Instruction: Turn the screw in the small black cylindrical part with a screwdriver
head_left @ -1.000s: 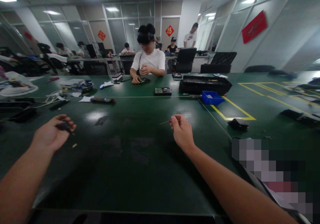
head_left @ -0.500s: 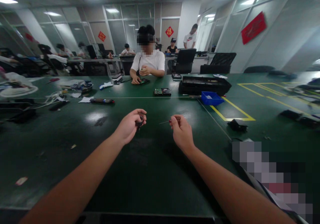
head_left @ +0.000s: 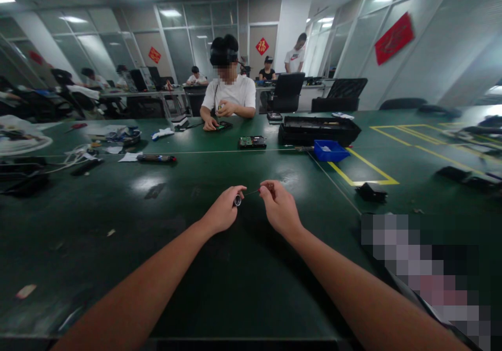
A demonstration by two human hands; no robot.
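Note:
My left hand [head_left: 224,211] is closed around a small dark cylindrical piece [head_left: 237,200] whose round, pale-rimmed end faces me; the rest of it is hidden by the fingers. Pinched in my right hand [head_left: 280,204] is a screwdriver [head_left: 253,192] with a thin metal shaft and a reddish handle mostly covered by the fingers. Its shaft points left, the tip close to my left fingers; whether it touches the dark piece I cannot tell. Both hands are above the green tabletop [head_left: 188,288], near the middle of the view.
Beyond my hands lie a hard drive [head_left: 252,142], a blue bin [head_left: 330,150], a long black tray [head_left: 319,129] and a dark pen-like tool [head_left: 157,158]. A black block [head_left: 371,192] sits to the right. Across the table a person [head_left: 227,92] handles a small board.
My left hand has moved right with the dark piece, bringing it near the screwdriver's tip, and the piece's round end now faces me. My right hand has shifted only slightly.

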